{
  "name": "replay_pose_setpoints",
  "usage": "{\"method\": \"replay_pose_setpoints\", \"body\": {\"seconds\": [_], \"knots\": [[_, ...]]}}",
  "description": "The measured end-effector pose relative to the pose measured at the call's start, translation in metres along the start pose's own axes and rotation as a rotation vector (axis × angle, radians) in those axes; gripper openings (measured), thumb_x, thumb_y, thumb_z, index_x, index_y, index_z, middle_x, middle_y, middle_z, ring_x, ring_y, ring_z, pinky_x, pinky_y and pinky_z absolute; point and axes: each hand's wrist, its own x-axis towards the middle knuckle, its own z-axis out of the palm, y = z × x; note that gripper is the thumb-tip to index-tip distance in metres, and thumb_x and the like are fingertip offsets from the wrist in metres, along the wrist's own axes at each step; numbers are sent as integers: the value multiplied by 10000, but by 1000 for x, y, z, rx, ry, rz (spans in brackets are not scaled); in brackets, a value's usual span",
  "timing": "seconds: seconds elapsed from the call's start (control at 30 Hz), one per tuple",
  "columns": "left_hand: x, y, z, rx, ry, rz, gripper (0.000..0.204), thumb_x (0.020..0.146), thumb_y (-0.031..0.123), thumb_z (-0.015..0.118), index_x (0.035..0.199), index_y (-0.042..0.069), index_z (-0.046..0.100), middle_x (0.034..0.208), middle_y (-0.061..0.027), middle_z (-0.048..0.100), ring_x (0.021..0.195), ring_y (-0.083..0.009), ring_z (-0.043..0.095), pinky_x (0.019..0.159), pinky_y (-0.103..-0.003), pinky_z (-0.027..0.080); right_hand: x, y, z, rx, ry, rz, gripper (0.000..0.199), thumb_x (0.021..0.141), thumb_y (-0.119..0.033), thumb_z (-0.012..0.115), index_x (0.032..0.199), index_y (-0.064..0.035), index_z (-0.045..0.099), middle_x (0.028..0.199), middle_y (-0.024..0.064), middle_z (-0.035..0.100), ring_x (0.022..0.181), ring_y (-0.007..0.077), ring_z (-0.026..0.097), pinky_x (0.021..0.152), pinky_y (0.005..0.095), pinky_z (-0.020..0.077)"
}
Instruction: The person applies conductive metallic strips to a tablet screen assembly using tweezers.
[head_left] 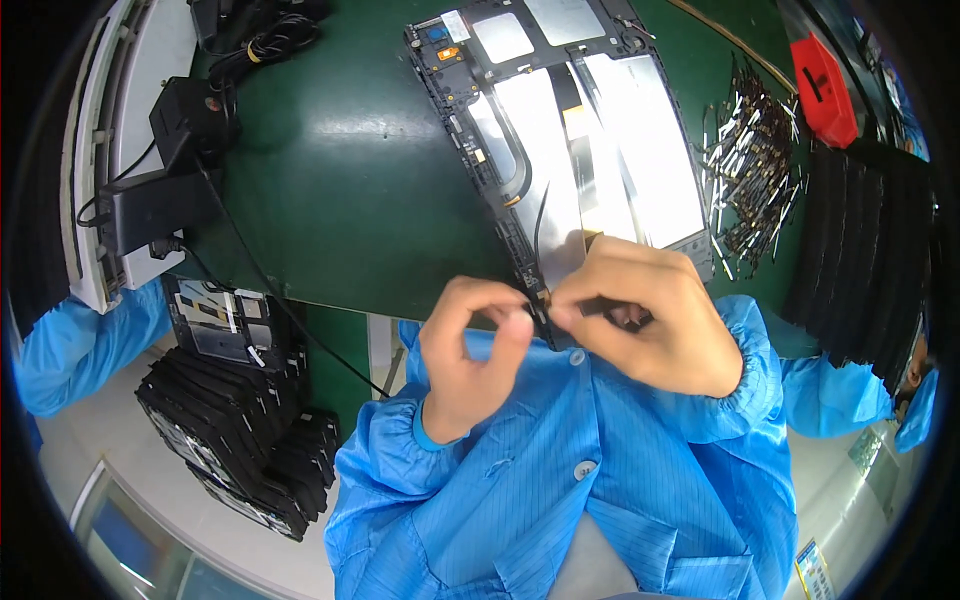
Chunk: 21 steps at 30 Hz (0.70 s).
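An opened tablet-like device (650, 150) with silver panels and a black frame lies tilted on the table, its near corner toward me. Both hands meet at that corner. My left hand (470, 350) has thumb and forefinger closed at the frame's edge; what they grip is too small to make out. From the other side, my right hand (655, 315) pinches at the same edge, its other fingers curled and its fingertips hiding whatever is there. A thin black cable (541, 220) curves over the silver panel down toward the fingertips.
Right of the device lies a heap of small black cables with silver ends (755, 160). Beyond are a red bin (824, 92) and a black stack (850, 250). Black power adapters (165, 205) with cords sit left. Stacked device frames (225, 420) stand lower left. Blue-sleeved people flank me.
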Motion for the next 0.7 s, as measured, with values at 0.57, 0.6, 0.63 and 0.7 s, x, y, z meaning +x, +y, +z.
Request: {"method": "replay_pose_setpoints", "body": {"seconds": [0.57, 0.6, 0.63, 0.7], "knots": [[3, 20, -1, 305, -240, 128, 83, 742, 12, 677, 803, 29, 623, 692, -76, 597, 593, -222, 528, 570, -310, 407, -8, 2, -5, -20, -37, -6, 107, 763, -28, 645, 843, 28, 599, 767, 125, 560, 633, 256, 558, 532, 316, 448], [3, 20, -2, 306, -240, 127, 83, 742, 12, 677, 803, 29, 623, 692, -76, 597, 593, -222, 528, 570, -310, 407, -8, 1, -5, -11, -43, 14, 102, 760, -26, 646, 832, 27, 597, 759, 124, 557, 628, 254, 560, 529, 316, 447], [3, 19, -4, 325, -254, 128, 70, 755, 15, 671, 801, 27, 620, 699, -77, 599, 597, -204, 533, 578, -295, 412, -8, 0, -5, -3, -49, 33, 97, 756, -24, 646, 822, 27, 595, 752, 124, 554, 622, 252, 562, 527, 317, 447], [0, 17, -4, 341, -269, 128, 58, 767, 18, 665, 799, 24, 617, 705, -77, 601, 602, -186, 538, 585, -279, 416, -9, 1, -2, -37, 1, 27, 93, 759, -29, 642, 820, 22, 593, 753, 122, 551, 623, 256, 567, 531, 325, 451]]}}
